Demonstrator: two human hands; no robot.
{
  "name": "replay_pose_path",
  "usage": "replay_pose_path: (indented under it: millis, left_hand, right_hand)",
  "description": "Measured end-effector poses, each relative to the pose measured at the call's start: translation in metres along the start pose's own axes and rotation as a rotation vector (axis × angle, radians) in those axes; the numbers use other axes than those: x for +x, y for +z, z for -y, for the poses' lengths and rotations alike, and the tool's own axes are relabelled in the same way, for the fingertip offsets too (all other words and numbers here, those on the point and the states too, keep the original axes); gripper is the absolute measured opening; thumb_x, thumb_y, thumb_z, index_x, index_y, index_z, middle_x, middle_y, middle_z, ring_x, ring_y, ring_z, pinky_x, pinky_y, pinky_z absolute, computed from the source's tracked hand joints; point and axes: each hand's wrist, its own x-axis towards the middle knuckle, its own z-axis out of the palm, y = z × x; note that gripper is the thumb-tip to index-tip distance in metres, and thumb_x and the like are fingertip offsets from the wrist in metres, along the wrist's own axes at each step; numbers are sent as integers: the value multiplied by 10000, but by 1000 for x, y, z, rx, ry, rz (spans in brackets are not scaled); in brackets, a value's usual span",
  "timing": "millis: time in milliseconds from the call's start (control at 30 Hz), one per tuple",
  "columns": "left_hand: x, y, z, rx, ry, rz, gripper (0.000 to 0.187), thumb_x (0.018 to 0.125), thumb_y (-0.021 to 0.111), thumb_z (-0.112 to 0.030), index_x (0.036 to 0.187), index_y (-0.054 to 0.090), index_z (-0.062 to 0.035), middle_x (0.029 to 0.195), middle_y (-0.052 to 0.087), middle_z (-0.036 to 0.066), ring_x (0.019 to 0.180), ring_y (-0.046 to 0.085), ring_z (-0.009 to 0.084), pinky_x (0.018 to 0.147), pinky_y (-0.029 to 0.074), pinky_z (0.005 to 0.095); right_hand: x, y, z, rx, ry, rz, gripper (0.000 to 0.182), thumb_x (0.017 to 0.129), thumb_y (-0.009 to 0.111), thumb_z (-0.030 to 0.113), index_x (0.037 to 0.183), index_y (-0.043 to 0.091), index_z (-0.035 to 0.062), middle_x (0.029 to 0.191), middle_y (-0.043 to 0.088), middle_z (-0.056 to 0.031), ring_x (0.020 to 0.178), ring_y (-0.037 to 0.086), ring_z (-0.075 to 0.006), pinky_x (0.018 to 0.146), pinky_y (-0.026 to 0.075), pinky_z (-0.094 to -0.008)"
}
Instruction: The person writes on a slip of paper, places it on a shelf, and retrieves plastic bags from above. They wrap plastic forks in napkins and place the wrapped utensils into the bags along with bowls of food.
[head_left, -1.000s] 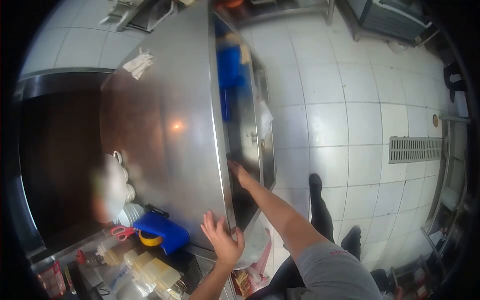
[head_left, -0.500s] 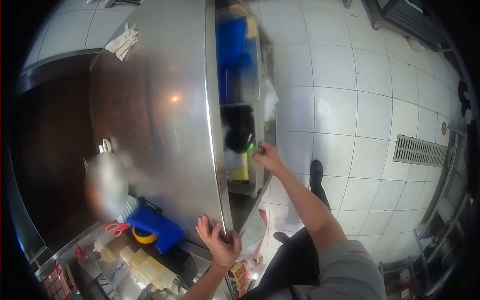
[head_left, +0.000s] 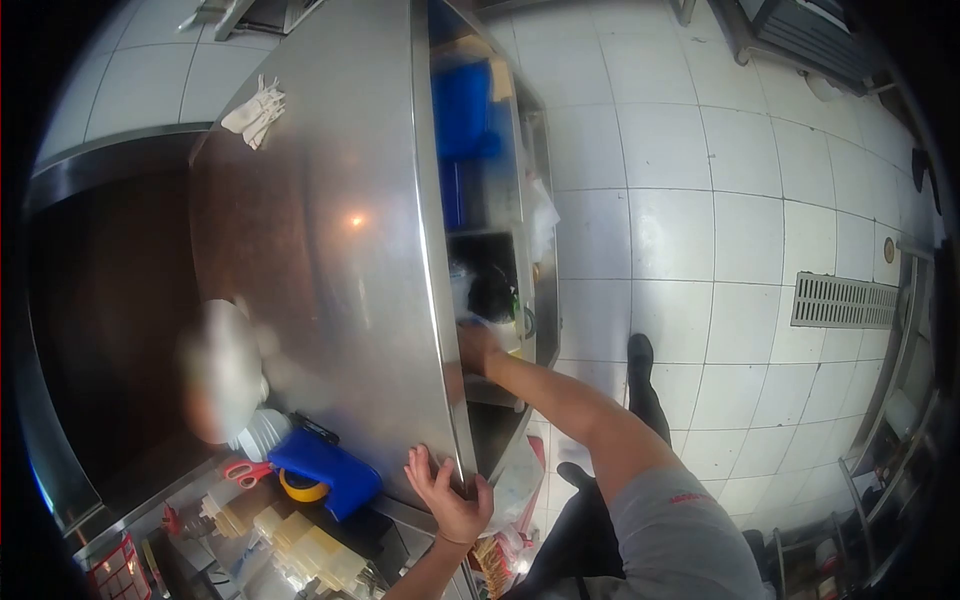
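Note:
My left hand [head_left: 452,500] rests at the near corner of the steel table [head_left: 340,300], fingers spread on its top and thumb by the edge. My right hand [head_left: 478,348] reaches under the tabletop into an open drawer or shelf space [head_left: 483,222]; its fingers are hidden. Close to it lie a black item [head_left: 490,292], whose kind I cannot make out, and something pale yellow. Farther along the same space are blue plastic containers [head_left: 463,105].
White gloves [head_left: 257,112] lie on the far tabletop. A blue tape dispenser [head_left: 330,470], yellow tape roll [head_left: 300,487] and red-handled scissors [head_left: 245,472] sit at the near left, beside several pale bottles [head_left: 300,550]. A floor drain [head_left: 843,301] lies to the right.
My right hand has left the outer edge of the drawer or shelf space and moved inside, under the tabletop. My left hand stays at the table corner. The view has shifted slightly.

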Motion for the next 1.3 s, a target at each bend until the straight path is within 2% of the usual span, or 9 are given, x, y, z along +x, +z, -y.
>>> replay_pose_path:
  millis: [167,300,367,700,1000,1133,1167,1233,1300]
  left_hand:
    - [1,0,-2,-5,-9,20,704,637,584,7,1276,303,-84,1386,222,270,1296,211,467,1045,139,568]
    - [1,3,0,-30,8,7,701,639,573,17,1277,301,-87,1395,195,267,1305,198,463,1054,136,552]
    - [-1,7,3,-53,-12,-50,598,622,612,-58,1169,372,-71,1362,273,279,1282,229,474,1019,121,614]
    - [0,1,-3,-41,-13,-6,661,636,576,16,1245,332,-64,1394,201,265,1308,197,460,1060,127,540]
    - [0,-1,-3,-24,-28,-30,598,625,589,-43,1185,380,-47,1372,285,265,1278,250,467,1040,134,574]
    - [-2,-2,-1,-37,-34,-44,606,626,601,-55,1197,397,-62,1373,294,248,1286,256,456,1038,134,573]
    - [-1,-4,-2,-33,-43,-62,606,626,601,-55,1197,397,-62,1373,294,248,1286,256,456,1038,134,573]
    - [-1,-8,-4,-70,-46,-45,598,634,609,-68,1199,413,-65,1374,295,242,1284,266,449,1038,138,573]
    - [-2,-9,-3,-75,-69,-82,589,641,612,-71,1199,424,-68,1374,300,233,1287,273,433,1033,153,580]
  right_hand:
    - [16,-31,-25,-265,-237,364,370,810,501,149,1177,547,162,1129,529,-79,911,606,-268,742,517,-393]
    - [9,-22,-40,-194,-322,264,297,826,495,184,1113,573,195,1085,550,-84,898,613,-267,743,514,-385]
    - [25,-14,-26,-131,62,468,241,846,468,197,1047,593,244,1011,567,-88,917,609,-272,739,511,-381]
    - [-10,-11,-56,-182,-443,31,219,784,509,197,956,628,132,944,591,-69,828,619,-255,671,509,-363]
    - [-12,-16,-44,-226,-294,159,176,761,527,180,849,647,86,827,631,-91,809,618,-265,683,510,-388]
    - [1,-19,-11,30,383,112,172,796,519,109,855,668,48,937,653,-155,859,641,-297,716,515,-389]
    - [7,4,-22,-313,147,254,169,776,529,60,869,664,24,1001,648,-169,921,635,-297,734,506,-391]
    - [-14,0,-17,533,192,-271,151,743,556,23,861,651,29,915,663,-147,854,648,-231,670,487,-339]
    - [-36,-31,13,817,271,-336,174,713,592,19,882,624,43,814,640,-83,778,611,-159,646,460,-303]
